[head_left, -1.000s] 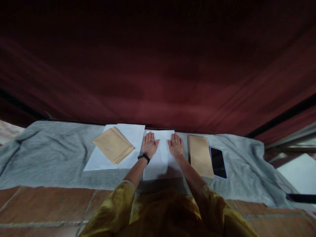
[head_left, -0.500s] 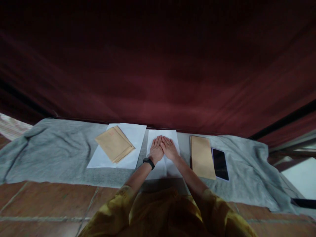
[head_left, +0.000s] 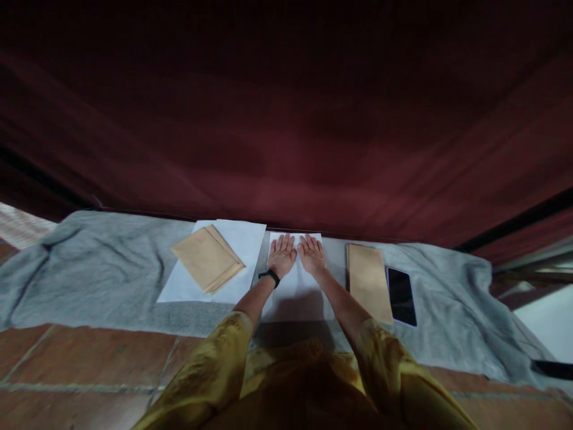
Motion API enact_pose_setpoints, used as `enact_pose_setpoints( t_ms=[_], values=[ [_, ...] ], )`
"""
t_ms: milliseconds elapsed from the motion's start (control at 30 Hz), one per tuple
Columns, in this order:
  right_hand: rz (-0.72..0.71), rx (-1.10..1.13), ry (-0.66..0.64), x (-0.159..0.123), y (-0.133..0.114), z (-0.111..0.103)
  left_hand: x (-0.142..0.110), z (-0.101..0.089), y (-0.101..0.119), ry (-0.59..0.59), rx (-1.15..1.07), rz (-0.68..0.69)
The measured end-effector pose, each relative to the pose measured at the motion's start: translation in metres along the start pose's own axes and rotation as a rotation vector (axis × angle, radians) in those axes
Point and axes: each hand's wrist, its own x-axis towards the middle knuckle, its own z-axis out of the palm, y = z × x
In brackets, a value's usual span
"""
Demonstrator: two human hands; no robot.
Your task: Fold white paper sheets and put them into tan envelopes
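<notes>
A white sheet of paper lies flat in front of me on a grey cloth. My left hand rests palm down on the upper left part of the sheet, fingers stretched out, a black band on its wrist. Beside it, a small gap away, my right hand lies flat on the upper right part, fingers spread. To the left, several brown envelopes lie askew on more white paper. On the right, close to my right forearm, is a stack of brown envelopes.
A phone with a dark screen lies right of the envelope stack. A dark red fabric wall rises along the cloth's far edge. Reddish floor tiles run along the near side. A white surface shows at far right.
My hands, which were together with fingertips touching near the sheet's middle, have slid apart and slightly away from me. The envelopes and phone have stayed in place.
</notes>
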Motion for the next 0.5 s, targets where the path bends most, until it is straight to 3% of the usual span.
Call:
enact_pose_setpoints(
  t_ms=[233,500],
  values=[
    [0.097,0.014,0.079,-0.012,0.015,0.009,-0.002,0.005,0.0,0.036,-0.014,0.005],
    [0.1,-0.069,0.24,-0.065,0.017,0.006,-0.003,0.004,0.008,0.074,-0.04,-0.024]
  ],
)
